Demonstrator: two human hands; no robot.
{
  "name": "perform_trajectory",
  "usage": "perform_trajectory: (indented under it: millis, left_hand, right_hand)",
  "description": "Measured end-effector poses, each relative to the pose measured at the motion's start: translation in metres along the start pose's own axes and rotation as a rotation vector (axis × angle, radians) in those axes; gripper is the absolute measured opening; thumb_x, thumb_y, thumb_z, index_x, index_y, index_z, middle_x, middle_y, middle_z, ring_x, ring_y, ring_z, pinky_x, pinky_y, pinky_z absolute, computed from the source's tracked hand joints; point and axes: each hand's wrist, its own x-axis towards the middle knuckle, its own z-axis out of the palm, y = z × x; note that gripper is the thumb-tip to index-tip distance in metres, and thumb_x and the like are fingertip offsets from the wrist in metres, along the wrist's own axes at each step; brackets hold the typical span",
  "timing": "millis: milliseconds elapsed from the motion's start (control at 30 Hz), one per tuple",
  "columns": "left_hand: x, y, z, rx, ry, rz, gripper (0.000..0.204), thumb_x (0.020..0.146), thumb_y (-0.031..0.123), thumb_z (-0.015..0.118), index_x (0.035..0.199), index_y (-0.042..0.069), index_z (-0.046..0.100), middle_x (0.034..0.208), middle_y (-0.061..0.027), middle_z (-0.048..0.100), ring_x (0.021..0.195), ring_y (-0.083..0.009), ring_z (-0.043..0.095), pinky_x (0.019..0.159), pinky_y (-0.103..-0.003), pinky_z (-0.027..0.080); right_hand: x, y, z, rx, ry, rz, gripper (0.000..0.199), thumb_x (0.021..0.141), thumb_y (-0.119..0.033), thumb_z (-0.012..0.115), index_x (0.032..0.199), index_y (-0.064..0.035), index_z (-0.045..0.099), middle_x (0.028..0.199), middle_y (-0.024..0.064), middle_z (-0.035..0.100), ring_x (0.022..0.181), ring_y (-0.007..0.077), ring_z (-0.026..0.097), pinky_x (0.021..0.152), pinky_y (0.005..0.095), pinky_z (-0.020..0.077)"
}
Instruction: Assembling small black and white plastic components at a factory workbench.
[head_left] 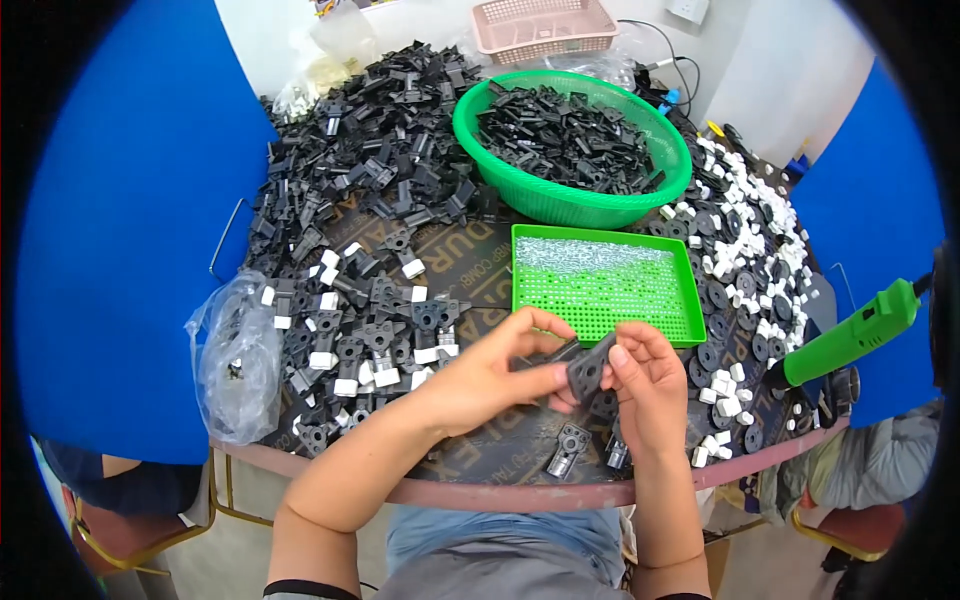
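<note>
Above the near part of the table, my left hand (500, 372) and my right hand (652, 388) come together around a black plastic bracket (586, 378) with small holes. Both hands are closed on it, thumbs and fingertips pinching its sides. The fingers hide part of the bracket. Just below, a black bracket with a shiny metal piece (568, 450) lies by the table edge, with a similar one (617, 448) beside it under my right hand. Beyond my fingers sits a green perforated tray (697, 300) holding many small silvery pieces.
A green basket (545, 208) full of black parts stands behind the tray. Loose black parts (390, 120) heap up at the left, some white-capped (385, 375). White pieces (728, 395) and black discs cover the right, near a green electric screwdriver (850, 335). A plastic bag (235, 365) lies left.
</note>
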Motion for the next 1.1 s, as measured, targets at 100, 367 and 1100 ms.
perform_trajectory:
  millis: [100, 367, 1100]
  left_hand:
    - [0.001, 0.004, -0.002, -0.092, 0.102, -0.008, 0.039, 0.095, 0.039, 0.046, 0.114, 0.006, 0.052, 0.109, -0.0091, 0.054, 0.09, -0.0194, 0.058, 0.073, -0.032, 0.052]
    - [0.006, -0.003, 0.006, -0.208, 0.153, -0.05, 0.067, 0.095, 0.058, 0.02, 0.116, 0.002, 0.05, 0.107, -0.0089, 0.054, 0.096, -0.019, 0.054, 0.08, -0.033, 0.044]
    - [-0.009, -0.001, 0.017, 0.546, 0.165, 0.376, 0.031, 0.077, -0.012, 0.055, 0.105, 0.001, 0.062, 0.097, -0.0074, 0.055, 0.084, -0.0131, 0.057, 0.07, -0.023, 0.05]
  right_hand:
    - [0.002, -0.005, -0.001, 0.154, 0.077, 0.083, 0.015, 0.086, 0.001, 0.059, 0.1, 0.0, 0.054, 0.092, 0.009, 0.062, 0.075, 0.016, 0.063, 0.066, 0.0227, 0.0536]
    - [-0.005, 0.003, 0.011, -0.032, -0.066, 0.101, 0.017, 0.083, 0.004, 0.062, 0.099, 0.0035, 0.056, 0.08, 0.0114, 0.063, 0.072, 0.0173, 0.065, 0.063, 0.0253, 0.0544]
    - [-0.01, 0.004, 0.002, -0.583, -0.164, -0.309, 0.013, 0.081, 0.002, 0.062, 0.094, 0.0007, 0.059, 0.094, 0.0084, 0.057, 0.088, 0.016, 0.056, 0.078, 0.0267, 0.0455]
